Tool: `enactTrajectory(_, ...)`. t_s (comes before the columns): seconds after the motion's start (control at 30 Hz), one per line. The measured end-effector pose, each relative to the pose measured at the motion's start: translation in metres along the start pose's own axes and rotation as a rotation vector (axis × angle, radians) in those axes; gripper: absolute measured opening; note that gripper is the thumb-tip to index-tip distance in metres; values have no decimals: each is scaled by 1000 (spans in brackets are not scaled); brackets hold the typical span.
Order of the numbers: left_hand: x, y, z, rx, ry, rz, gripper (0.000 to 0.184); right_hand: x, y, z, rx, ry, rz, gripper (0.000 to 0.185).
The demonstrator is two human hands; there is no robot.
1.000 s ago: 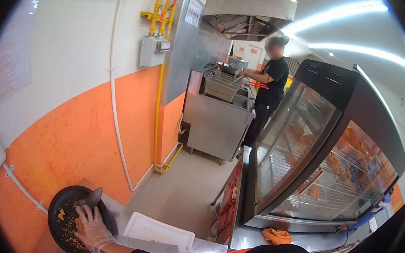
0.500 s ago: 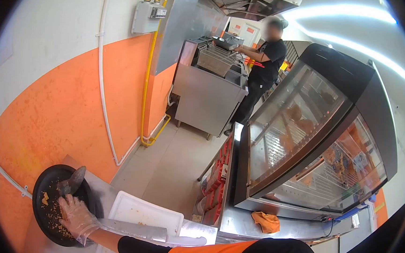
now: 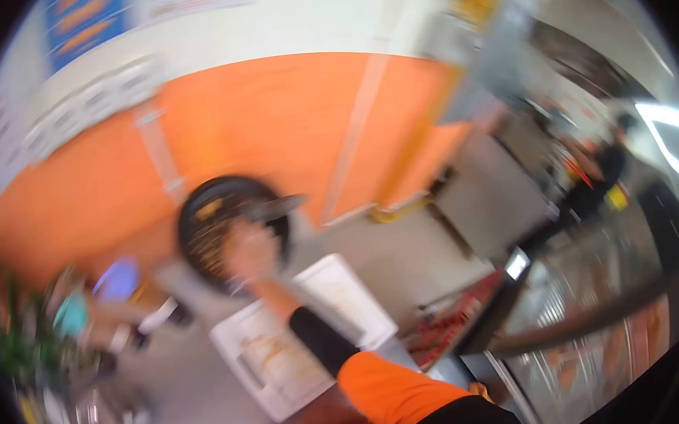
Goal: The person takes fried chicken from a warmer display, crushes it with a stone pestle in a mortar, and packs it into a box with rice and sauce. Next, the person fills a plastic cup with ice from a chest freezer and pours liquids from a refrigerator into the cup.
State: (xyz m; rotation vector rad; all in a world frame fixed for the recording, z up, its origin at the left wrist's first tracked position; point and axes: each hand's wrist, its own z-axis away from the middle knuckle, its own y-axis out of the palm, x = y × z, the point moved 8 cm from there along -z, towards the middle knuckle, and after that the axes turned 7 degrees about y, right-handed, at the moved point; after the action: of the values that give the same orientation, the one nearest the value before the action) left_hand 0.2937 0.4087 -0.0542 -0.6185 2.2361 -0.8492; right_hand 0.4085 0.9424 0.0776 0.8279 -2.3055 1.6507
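Reaching hand: the right hand (image 3: 252, 253) comes in from the lower right, over the near side of the dark round pan (image 3: 187, 238), and lies down among its contents.
Grip: blurred, so I cannot tell whether the fingers are spread, curled or closed on something.
Other hand: the left hand is out of view.
Pan: on the steel desk (image 3: 183, 392), just beside the orange wall (image 3: 262, 111), its dark inside partly hidden by the hand.
Crumbs: brown bits (image 3: 207, 257) cover much of the pan's left side; a larger pale piece (image 3: 209, 208) lies near the far rim.
Dark implement: a blunt grey-black object (image 3: 282, 206) juts over the pan's right rim, just beyond the fingers; whether they touch it is unclear.
Trays: white trays (image 3: 354, 290) show on both sides of the forearm, with brownish stains on the nearer one.
Desk's left end: a blue-topped container (image 3: 117, 280) stands among other blurred items, apart from the pan.
Sleeve: an orange band (image 3: 403, 385) above a black forearm, crossing over the trays.
Beyond: a glass display case (image 3: 585, 352) at the right; farther off, a co-worker in dark clothes (image 3: 608, 169) at steel equipment (image 3: 488, 194).
Step in hand: judging by the hand's place, handling the crumbs inside the pan.
Next move calls for: a low wrist, fingertips kept within the rim, and care around the jutting implement.
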Motion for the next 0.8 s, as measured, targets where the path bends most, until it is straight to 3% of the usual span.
enactTrajectory(0.07,24,-33,31,-45,-222,2,73,5,5,-4,8,8,32,35)
enactTrajectory(0.1,12,-39,25,14,-262,-3,76,6,17,-7,119,9,16,33)
enactTrajectory(0.17,4,-53,19,22,-353,78,80,15,3,3,187,93,18,50)
enactTrajectory(0.3,-9,-118,-9,-22,-366,52,67,-2,32,-4,250,43,-218,58)
enactTrajectory(0.37,6,-159,-30,-102,-350,52,65,15,1,8,88,38,-396,52)
enactTrajectory(0.43,36,-203,-51,-190,-321,33,62,41,-40,35,89,133,-594,51)
enactTrajectory(0.5,95,-234,-62,-301,-315,51,58,42,-37,71,282,329,-1209,51)
enactTrajectory(0.57,161,-256,-81,-351,-307,40,53,48,-30,124,713,413,-1510,55)
enactTrajectory(0.6,199,-257,-90,-278,-345,62,53,62,-33,157,929,455,-1649,57)
enactTrajectory(0.7,299,-244,-94,-31,-494,206,54,199,-85,301,905,779,-1697,60)
enactTrajectory(0.8,351,-221,-90,218,-587,461,52,275,-75,417,1437,583,-1522,69)
